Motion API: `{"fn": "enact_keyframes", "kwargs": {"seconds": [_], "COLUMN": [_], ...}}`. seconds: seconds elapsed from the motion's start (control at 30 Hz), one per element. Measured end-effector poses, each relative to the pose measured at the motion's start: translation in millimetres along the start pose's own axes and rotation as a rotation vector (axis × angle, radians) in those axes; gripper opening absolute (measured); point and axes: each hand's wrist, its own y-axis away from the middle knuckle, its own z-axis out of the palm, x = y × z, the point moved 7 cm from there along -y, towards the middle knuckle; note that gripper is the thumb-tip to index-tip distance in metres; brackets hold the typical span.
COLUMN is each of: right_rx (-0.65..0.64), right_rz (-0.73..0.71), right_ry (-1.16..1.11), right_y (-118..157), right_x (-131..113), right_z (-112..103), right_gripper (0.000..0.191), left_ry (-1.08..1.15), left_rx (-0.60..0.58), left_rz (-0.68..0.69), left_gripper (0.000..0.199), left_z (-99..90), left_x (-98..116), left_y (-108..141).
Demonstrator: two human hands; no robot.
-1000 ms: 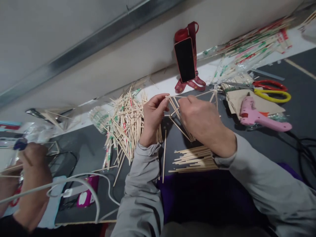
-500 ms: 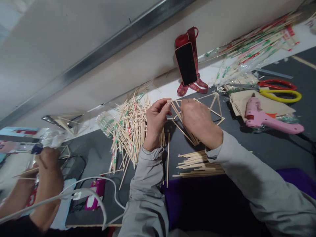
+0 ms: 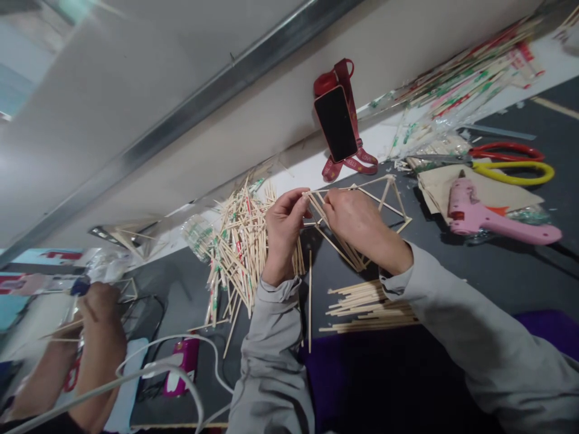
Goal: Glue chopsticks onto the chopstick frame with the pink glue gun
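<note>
Extending rightward from left fingers [image 3: 298,207], stick frame [image 3: 360,264]

Pale wall [image 3: 271,120], slanting metal rail [image 3: 244,71]; dark grey tabletop [image 3: 493,265], white strip [image 3: 379,134] between wall and tabletop.

On the surface [image 3: 452,265], a stick pile [image 3: 244,241] lies left of the stick frame [image 3: 356,261], with a power strip [image 3: 181,366] farther left and nearer. A row of sticks [image 3: 366,307] lies before the stick frame. To the right, a glue gun [image 3: 493,222] rests partly on paper [image 3: 520,196], scissors [image 3: 509,172] behind. A phone [image 3: 336,123] stands behind the stick frame, before a bottle [image 3: 324,84].
</note>
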Motion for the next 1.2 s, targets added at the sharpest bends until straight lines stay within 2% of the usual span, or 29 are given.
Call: {"fn": "enact_keyframes", "kwargs": {"seconds": [0.53, 1.2], "right_rx": [0.005, 0.017], "right_rz": [-0.053, -0.147], "right_ry": [-0.091, -0.19], "right_y": [-2.2, -4.4], "right_x": [-1.5, -3.8], "right_z": [-1.5, -0.4], "right_gripper": [0.029, 0.033], "left_ry": [-0.06, -0.085], "left_rx": [0.009, -0.042], "left_rz": [0.0, -0.02], "left_gripper": [0.027, 0.026], "left_z": [-1.2, -3.3], "left_x": [2.6, -2.3], "left_y": [2.4, -1.1]}}
